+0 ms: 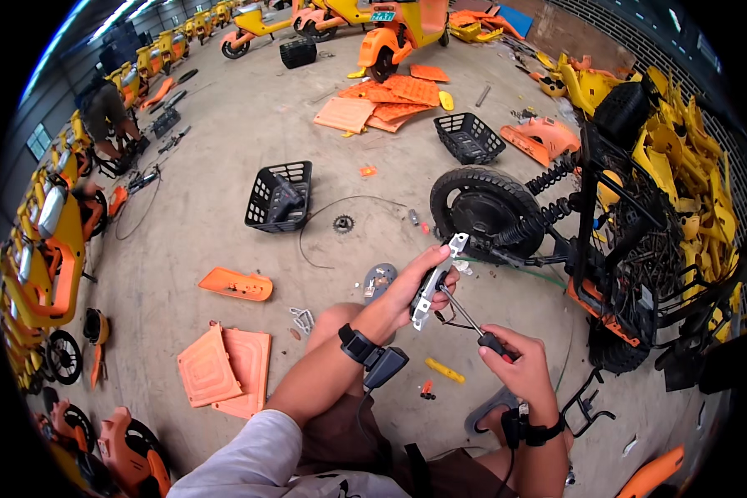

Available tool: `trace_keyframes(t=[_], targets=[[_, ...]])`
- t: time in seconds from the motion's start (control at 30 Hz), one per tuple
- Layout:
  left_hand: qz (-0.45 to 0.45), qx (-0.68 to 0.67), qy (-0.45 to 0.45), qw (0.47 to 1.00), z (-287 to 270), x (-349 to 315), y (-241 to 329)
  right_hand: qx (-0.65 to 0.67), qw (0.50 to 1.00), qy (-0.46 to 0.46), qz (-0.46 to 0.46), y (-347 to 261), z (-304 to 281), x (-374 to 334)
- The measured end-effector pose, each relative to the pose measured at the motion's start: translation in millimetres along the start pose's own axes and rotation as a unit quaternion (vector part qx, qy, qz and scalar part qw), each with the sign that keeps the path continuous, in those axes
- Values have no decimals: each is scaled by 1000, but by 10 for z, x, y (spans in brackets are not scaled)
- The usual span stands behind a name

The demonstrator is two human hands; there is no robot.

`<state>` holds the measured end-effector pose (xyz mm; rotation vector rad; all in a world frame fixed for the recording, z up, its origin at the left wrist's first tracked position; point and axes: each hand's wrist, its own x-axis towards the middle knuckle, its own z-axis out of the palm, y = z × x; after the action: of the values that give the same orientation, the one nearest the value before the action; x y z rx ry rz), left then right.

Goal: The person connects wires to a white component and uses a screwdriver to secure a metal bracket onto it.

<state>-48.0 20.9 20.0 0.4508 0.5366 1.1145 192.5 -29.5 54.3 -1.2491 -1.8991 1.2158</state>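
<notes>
From my remote seat I'd brace the silver-and-black bracket [432,290], mid-scene in the left hand's [419,286] curled fingers, and align the screwdriver [494,342] gripped by the right hand's [516,357], using the room leftward toward the black basket [261,212], clear of the scooter wheel [476,219] at far right.
</notes>
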Motion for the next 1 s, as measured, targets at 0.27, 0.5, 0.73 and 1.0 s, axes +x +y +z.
trace_keyframes(t=[0.27,0.5,0.73,1.0], targets=[[-5,89,27,996,68,27,3,95,991,-33,83,-31,-11,-52],[-9,62,36,997,16,46,-2,68,990,-53,115,-92,-2,-43],[-28,77,47,996,77,35,6,-47,998,-30,11,52,-40,-70],[-10,44,6,999,62,21,33,208,961,-119,139,-23,-16,-70]])
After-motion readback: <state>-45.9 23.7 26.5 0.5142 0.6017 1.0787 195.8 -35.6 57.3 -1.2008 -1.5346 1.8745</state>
